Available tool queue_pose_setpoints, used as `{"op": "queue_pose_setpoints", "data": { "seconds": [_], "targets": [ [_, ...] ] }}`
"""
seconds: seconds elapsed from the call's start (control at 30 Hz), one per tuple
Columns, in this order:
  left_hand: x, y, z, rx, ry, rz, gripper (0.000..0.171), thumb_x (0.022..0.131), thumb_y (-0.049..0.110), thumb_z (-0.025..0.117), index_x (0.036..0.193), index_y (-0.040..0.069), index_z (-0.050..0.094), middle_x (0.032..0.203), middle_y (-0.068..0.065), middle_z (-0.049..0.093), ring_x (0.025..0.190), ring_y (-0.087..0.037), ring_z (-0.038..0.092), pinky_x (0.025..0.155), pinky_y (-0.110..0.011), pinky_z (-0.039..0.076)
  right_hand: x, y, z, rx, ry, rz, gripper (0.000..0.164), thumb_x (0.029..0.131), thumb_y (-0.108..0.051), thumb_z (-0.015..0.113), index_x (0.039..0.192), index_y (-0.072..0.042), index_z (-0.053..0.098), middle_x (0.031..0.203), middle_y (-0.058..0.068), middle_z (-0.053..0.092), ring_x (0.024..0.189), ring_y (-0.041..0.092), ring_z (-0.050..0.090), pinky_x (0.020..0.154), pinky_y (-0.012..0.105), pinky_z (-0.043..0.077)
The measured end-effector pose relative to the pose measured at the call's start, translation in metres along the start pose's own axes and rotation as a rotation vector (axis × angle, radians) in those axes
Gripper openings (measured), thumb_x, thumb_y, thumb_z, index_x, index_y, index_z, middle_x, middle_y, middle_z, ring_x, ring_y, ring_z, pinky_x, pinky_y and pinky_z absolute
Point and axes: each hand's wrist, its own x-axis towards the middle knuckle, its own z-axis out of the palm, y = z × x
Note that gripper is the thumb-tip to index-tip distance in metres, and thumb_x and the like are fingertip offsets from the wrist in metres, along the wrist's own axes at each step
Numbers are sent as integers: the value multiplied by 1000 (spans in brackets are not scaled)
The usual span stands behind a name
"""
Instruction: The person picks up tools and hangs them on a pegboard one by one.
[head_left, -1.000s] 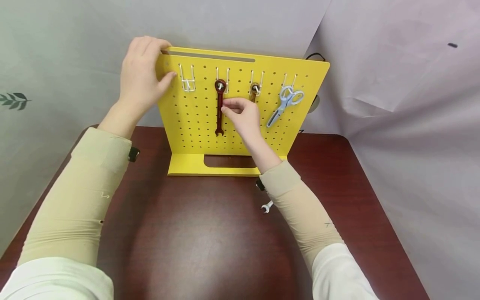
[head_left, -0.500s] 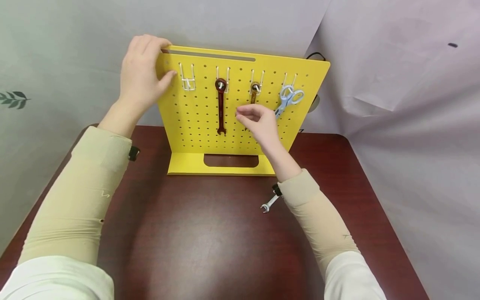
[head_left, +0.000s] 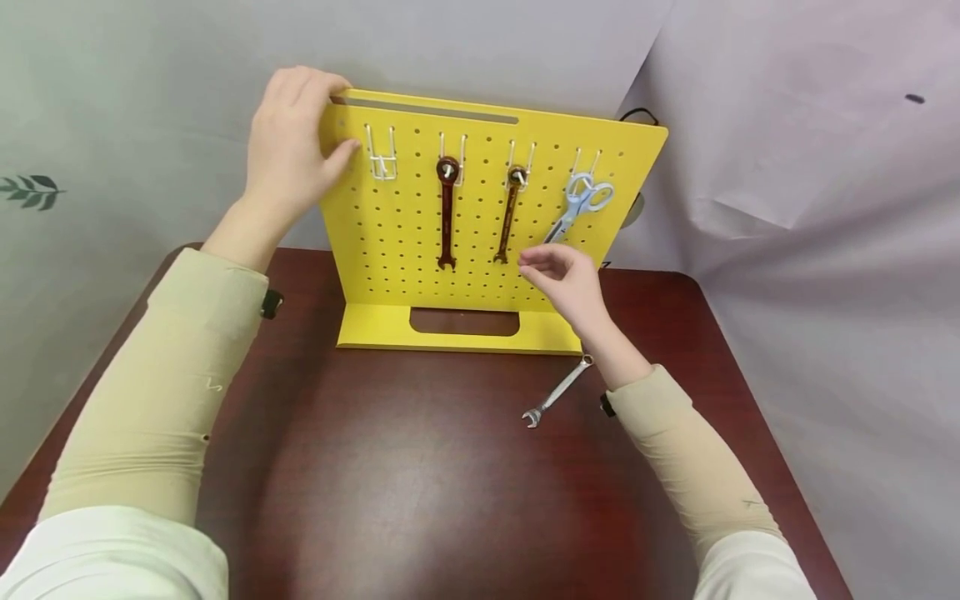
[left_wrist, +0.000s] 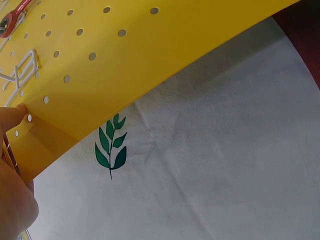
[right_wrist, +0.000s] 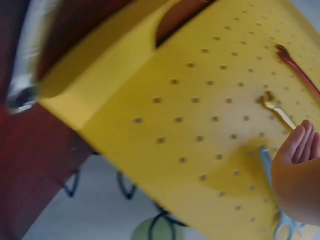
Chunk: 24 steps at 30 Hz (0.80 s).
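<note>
A yellow pegboard [head_left: 408, 217] stands upright on the table. My left hand [head_left: 292, 142] grips its upper left corner, thumb on the front face and fingers over the top edge. From white wire hooks hang a dark red wrench [head_left: 447, 217], a gold-brown wrench [head_left: 509, 217] and light blue scissors [head_left: 576, 204]. My right hand [head_left: 573, 287], fingers loosely bent and holding nothing, is in front of the board's lower right, overlapping the scissors' tip in the head view. Below it a silver wrench [head_left: 561, 389] lies on the table; the right wrist view shows this wrench [right_wrist: 31, 60] blurred.
A white wire hook [head_left: 383, 168] sits at the board's upper left, beside my left thumb. The dark red-brown table [head_left: 420, 467] extends in front. Pale cloth [head_left: 810, 250] encloses the sides and back. Black cables [right_wrist: 127, 186] show behind the board.
My right hand has drawn away from the red wrench, down and to the right, uncovering the gold-brown wrench and the silver wrench. The red wrench stays hanging. My left hand keeps its grip on the corner.
</note>
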Motion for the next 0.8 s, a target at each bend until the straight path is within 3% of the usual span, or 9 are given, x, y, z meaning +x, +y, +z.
{"op": "queue_pose_setpoints", "data": {
  "seconds": [0.47,0.7,0.8],
  "targets": [
    [-1,3,-1,8,-10,-9,45,97,11,74,139,1,60,136,-19,63,136,-37,50,123,-45,39,-36,63,-40,-26,2,34,25,94,-1,76,117,10,74,109,23,78,88,-6,71,86,12,59],
    [-1,4,-1,22,-5,15,44,99,11,72,138,-1,59,136,-21,63,135,-39,50,123,-45,39,-51,88,-61,-93,-37,71,25,92,1,78,115,10,74,104,18,79,81,-8,71,79,11,59],
    [-2,4,-2,26,-1,19,43,99,11,72,138,-1,59,136,-21,63,135,-39,50,123,-45,38,-55,95,-70,-112,-56,84,26,92,1,78,116,10,74,106,22,79,82,-9,71,79,10,58]
  ]
}}
